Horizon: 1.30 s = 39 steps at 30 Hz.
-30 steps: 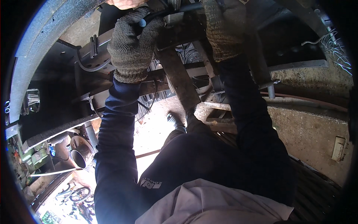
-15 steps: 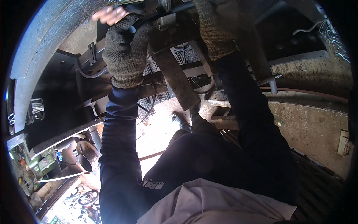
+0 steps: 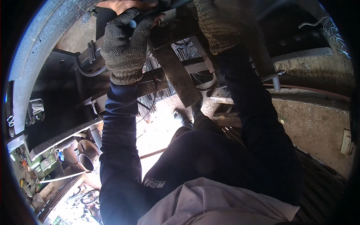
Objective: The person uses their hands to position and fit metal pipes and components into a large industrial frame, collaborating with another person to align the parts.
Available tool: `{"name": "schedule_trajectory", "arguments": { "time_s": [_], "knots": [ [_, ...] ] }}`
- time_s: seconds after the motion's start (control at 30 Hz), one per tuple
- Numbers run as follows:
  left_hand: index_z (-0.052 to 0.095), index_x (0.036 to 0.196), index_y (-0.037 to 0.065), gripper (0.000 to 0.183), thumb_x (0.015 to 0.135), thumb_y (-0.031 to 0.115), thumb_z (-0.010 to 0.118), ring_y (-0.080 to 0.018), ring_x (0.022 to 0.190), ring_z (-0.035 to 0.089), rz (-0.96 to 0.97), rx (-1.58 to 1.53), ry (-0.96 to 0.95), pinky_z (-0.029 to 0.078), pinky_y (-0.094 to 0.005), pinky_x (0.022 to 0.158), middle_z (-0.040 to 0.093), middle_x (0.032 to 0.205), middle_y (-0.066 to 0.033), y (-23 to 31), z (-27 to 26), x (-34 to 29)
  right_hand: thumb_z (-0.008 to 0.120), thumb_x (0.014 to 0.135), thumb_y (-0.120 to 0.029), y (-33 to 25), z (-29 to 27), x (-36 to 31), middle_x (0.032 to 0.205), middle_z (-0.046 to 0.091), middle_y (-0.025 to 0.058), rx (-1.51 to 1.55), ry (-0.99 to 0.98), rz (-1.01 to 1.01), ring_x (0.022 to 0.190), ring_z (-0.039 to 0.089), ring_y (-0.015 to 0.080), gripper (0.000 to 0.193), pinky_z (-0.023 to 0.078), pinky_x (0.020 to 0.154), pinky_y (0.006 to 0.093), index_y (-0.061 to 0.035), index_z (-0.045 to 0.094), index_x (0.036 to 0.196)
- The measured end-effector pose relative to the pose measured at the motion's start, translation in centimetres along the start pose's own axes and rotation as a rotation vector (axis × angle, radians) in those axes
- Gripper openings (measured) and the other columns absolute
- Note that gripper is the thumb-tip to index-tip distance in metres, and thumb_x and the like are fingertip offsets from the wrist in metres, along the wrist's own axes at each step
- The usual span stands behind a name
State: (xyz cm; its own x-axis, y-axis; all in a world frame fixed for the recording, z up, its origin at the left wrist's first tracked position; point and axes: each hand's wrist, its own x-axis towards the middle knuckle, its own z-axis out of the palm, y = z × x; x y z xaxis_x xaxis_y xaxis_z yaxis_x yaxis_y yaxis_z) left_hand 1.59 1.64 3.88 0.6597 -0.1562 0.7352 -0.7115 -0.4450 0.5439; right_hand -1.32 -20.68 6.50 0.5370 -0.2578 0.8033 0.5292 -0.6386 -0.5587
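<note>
My left hand (image 3: 125,47), in a grey knitted glove, is closed around a dark tool handle (image 3: 132,24) with a blue end. My right hand (image 3: 217,26), in the same kind of glove, presses on dark metal parts at the top edge; its fingers are cut off by the frame. A bare hand of another person (image 3: 125,5) rests just above my left glove. A flat dark metal bar (image 3: 174,73) slants down between my two arms. Both my sleeves are dark blue.
A curved grey metal rim (image 3: 35,48) sweeps along the left. A metal frame with brackets and pipes (image 3: 90,62) lies behind my left arm. A dirty concrete surface (image 3: 311,123) is at the right. Cluttered shelves (image 3: 33,165) and a round pipe (image 3: 87,161) sit lower left.
Both my gloved hands have stayed on the same parts. The view has shifted a little, and the other person's bare hand has slid rightward above my left glove.
</note>
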Motion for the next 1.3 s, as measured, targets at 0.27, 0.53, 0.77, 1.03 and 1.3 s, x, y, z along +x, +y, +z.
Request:
{"name": "schedule_trajectory", "arguments": {
  "time_s": [0.27, 0.53, 0.77, 1.03, 1.3],
  "knots": [
    [0.074, 0.119, 0.008, 0.036, 0.089, 0.026, 0.083, -0.0218, 0.093, 0.072, 0.131, -0.060, -0.025, 0.056, -0.0346, 0.086, 0.074, 0.107, -0.0091, -0.4, 0.6, 0.5, 0.068, 0.097, -0.021, 1.1, 0.9, -0.8, 0.090, 0.070, 0.0134, 0.066, 0.094, 0.120, 0.083, 0.067, 0.0234, 0.026, 0.052, 0.076, 0.0369, 0.0037, 0.070, 0.104],
    [0.073, 0.120, 0.007, 0.032, 0.092, 0.022, 0.079, -0.0233, 0.100, 0.075, 0.205, 0.013, -0.095, 0.057, -0.0328, 0.090, 0.077, 0.109, -0.0096, -0.8, 0.6, 2.5, 0.067, 0.098, -0.020, -0.7, 0.0, -0.6, 0.095, 0.068, 0.0159, -0.162, -0.005, -0.006, 0.092, 0.066, 0.0338, 0.021, 0.051, 0.084, 0.0438, 0.0000, 0.068, 0.104],
    [0.073, 0.111, 0.003, 0.027, 0.094, 0.024, 0.078, -0.0210, 0.097, 0.075, -0.127, -0.327, -0.141, 0.057, -0.0335, 0.086, 0.078, 0.102, -0.0105, 0.7, 0.8, 2.2, 0.070, 0.095, -0.023, -1.2, -1.6, 0.5, 0.097, 0.067, 0.0162, -0.340, -0.134, -0.257, 0.095, 0.064, 0.0358, 0.020, 0.050, 0.087, 0.0455, -0.0046, 0.069, 0.103],
    [0.073, 0.115, 0.003, 0.031, 0.092, 0.022, 0.081, -0.0219, 0.098, 0.074, -0.007, -0.174, -0.040, 0.057, -0.0339, 0.087, 0.077, 0.107, -0.0114, -0.7, 0.5, 1.6, 0.068, 0.096, -0.023, -2.3, -3.5, 1.4, 0.103, 0.068, 0.0101, -0.468, -0.287, -0.340, 0.100, 0.065, 0.0314, 0.020, 0.051, 0.093, 0.0435, -0.0065, 0.068, 0.108],
    [0.073, 0.117, 0.004, 0.032, 0.091, 0.021, 0.081, -0.0217, 0.097, 0.074, 0.057, -0.109, -0.024, 0.057, -0.0334, 0.087, 0.076, 0.109, -0.0113, -1.3, 0.8, 1.7, 0.060, 0.101, -0.020, -1.1, -3.8, 1.2, 0.116, 0.064, 0.0058, -0.700, -0.390, -0.554, 0.109, 0.063, 0.0252, 0.019, 0.050, 0.096, 0.0418, -0.0085, 0.069, 0.112]
  ]
}}
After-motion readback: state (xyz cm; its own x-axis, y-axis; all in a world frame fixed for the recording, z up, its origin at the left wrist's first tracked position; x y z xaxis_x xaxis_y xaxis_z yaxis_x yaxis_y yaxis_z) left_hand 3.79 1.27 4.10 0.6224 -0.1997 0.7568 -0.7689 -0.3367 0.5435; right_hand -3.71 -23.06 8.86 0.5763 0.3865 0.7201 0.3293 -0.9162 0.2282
